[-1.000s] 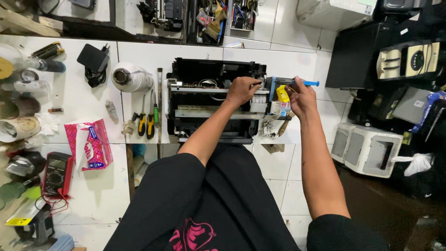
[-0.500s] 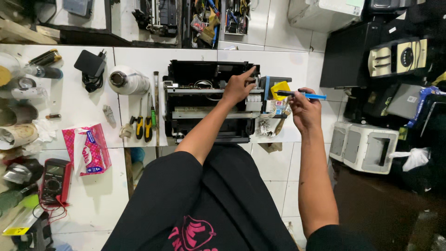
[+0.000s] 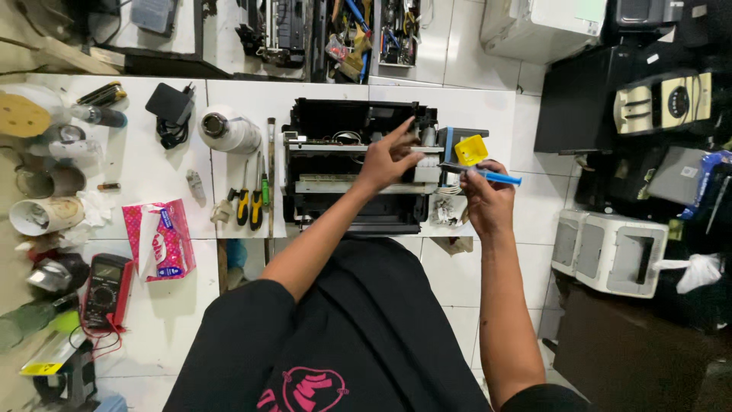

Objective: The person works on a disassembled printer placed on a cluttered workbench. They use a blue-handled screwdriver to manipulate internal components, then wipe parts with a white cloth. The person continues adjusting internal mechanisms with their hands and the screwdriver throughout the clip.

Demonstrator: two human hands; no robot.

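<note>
In the middle of the frame, the left hand (image 3: 389, 159) rests on the open black printer (image 3: 347, 164), fingers spread apart. Just to its right, the right hand (image 3: 486, 200) has fingers closed around a blue pen (image 3: 488, 176).

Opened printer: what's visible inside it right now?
Inside the opened printer: metal rails, wires and black frame parts. The left hand covers the right section, so what lies beneath it cannot be seen.

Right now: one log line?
left hand: on opened printer | right hand: holds blue-handled tool | yellow part beside
</note>
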